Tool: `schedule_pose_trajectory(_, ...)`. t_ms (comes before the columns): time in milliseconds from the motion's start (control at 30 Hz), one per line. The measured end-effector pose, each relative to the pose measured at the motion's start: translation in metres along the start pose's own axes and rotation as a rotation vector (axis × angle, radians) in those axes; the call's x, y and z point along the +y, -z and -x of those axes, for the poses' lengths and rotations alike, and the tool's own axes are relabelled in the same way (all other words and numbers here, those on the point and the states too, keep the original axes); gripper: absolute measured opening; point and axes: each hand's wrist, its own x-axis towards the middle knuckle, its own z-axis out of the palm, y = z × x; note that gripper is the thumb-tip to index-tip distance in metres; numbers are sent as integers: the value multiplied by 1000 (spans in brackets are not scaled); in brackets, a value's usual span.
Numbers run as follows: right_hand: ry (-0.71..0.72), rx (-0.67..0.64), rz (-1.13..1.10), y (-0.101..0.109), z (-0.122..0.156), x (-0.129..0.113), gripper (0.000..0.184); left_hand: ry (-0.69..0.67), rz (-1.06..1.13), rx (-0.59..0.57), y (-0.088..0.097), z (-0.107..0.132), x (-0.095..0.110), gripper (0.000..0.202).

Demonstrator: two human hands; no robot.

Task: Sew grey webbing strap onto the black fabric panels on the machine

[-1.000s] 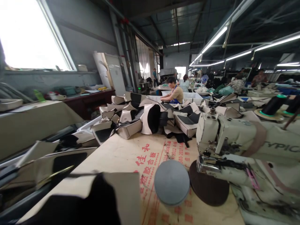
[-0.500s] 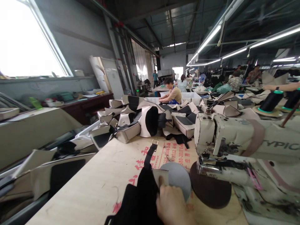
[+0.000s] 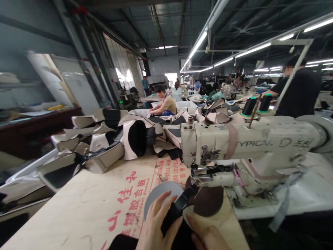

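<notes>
My left hand (image 3: 155,225) and my right hand (image 3: 205,234) sit at the bottom edge, fingers closed on a black fabric piece with a black strap (image 3: 179,208). The strap's end points toward the presser foot (image 3: 200,173) of a cream sewing machine (image 3: 249,146). Under the strap lie a grey disc (image 3: 158,192) and a dark brown disc (image 3: 208,201) on the wooden table (image 3: 85,205) with red printed characters.
A heap of cream-and-black sewn covers (image 3: 109,142) fills the far end of the table and spills left. Black thread cones (image 3: 256,104) stand behind the machine. A seated worker (image 3: 163,104) is beyond the heap; a person in black (image 3: 299,90) stands at right.
The view swung right, bringing the whole machine into sight. Both hands now hold the black piece, and its strap has moved right toward the presser foot, over the grey disc.
</notes>
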Motion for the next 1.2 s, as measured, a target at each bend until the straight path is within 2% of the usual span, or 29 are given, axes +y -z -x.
schedule_pose_trajectory(100, -124, -28, -152, 31, 7, -3, 51, -87, 151, -183, 0, -19, 24, 31)
schedule_pose_trajectory(167, -191, -34, -212, 47, 11, -2, 50, -210, 181, -274, 3, -21, 30, 37)
schedule_pose_trajectory(233, -239, -37, -214, 57, 13, 2, 49, -255, 188, -327, 5, -19, 28, 45)
schedule_pose_trajectory(300, -277, -13, -170, 60, 11, 4, 48, -168, 214, -349, 3, -20, 24, 40)
schedule_pose_trajectory(400, -308, 83, -102, 59, -2, 1, 45, 26, 260, -322, -5, -30, 21, 24)
schedule_pose_trajectory(500, -296, 117, -153, 57, -17, -4, 42, 115, 163, -339, -11, -45, 23, 32)
schedule_pose_trajectory(667, -259, 103, -250, 59, -23, 5, 37, -2, 73, -465, -23, -56, 22, 38)
schedule_pose_trajectory(833, -165, 69, -259, 76, -20, 4, 35, 16, 99, -383, -41, -44, 16, 39)
schedule_pose_trajectory(933, -111, 32, -189, 80, -22, -5, 28, -14, 148, -410, -45, -38, 14, 36)
schedule_pose_trajectory(1067, -68, 67, -17, 65, -22, -2, 21, -17, 168, -409, -45, -37, 9, 37)
schedule_pose_trajectory(1200, 73, 84, 102, 61, -14, 6, 19, -148, 168, -494, -35, -39, 6, 49)
